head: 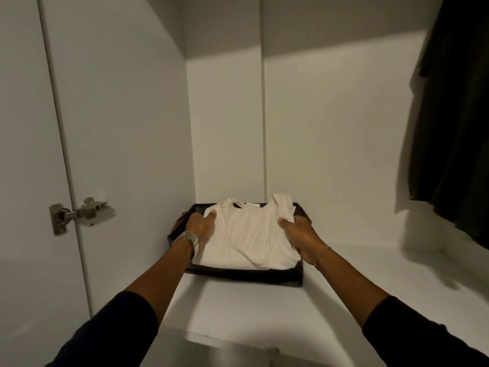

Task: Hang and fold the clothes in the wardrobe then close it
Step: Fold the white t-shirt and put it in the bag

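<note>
A folded white shirt (248, 234) lies on top of a folded dark garment (246, 274) on the white wardrobe shelf (370, 282), near the left wall. My left hand (199, 225) grips the shirt's left edge, thumb on top. At the shirt's right edge my right hand (299, 233) holds the cloth, fingers curled under it. Both sleeves are dark, and a metal watch sits on my left wrist.
The open wardrobe door (29, 154) stands at the left with a metal hinge (79, 214). A dark garment (455, 115) hangs at the upper right. A vertical seam runs down the wardrobe's white back panel (330, 141).
</note>
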